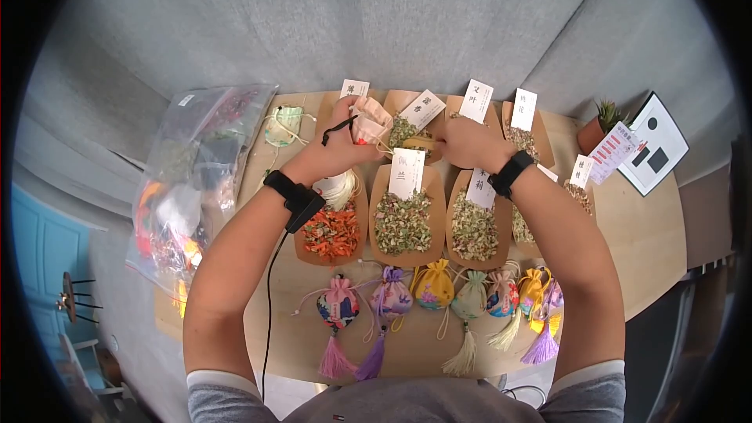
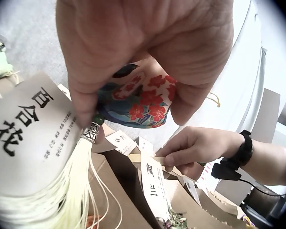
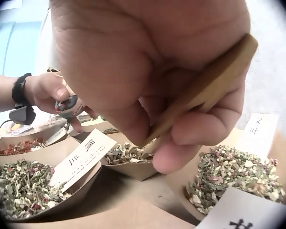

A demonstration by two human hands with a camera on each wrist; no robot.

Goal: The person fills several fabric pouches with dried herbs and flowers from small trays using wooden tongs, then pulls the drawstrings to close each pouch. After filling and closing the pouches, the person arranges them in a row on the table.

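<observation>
My left hand [image 1: 338,143] grips a small floral drawstring pouch [image 1: 372,120] above the back left trays. In the left wrist view the pouch [image 2: 150,102] shows red flowers on blue and pink, and a cream tassel [image 2: 69,188] hangs below it. Thumb and fingers of my right hand [image 1: 470,143] pinch a wooden scoop [image 1: 423,142], which reaches into a back-row tray of dried herbs [image 1: 402,131]. The right wrist view shows the scoop's handle [image 3: 209,81] crossing the palm; its tip is low at the herbs [image 3: 125,153], partly hidden by fingers.
More paper trays of dried herbs [image 1: 402,223] with white label cards stand around, one holding orange pieces [image 1: 330,235]. Several tasselled pouches [image 1: 338,303] lie along the front edge. Plastic bags [image 1: 184,180] are at left; a potted plant [image 1: 608,115] and a white board [image 1: 656,145] at right.
</observation>
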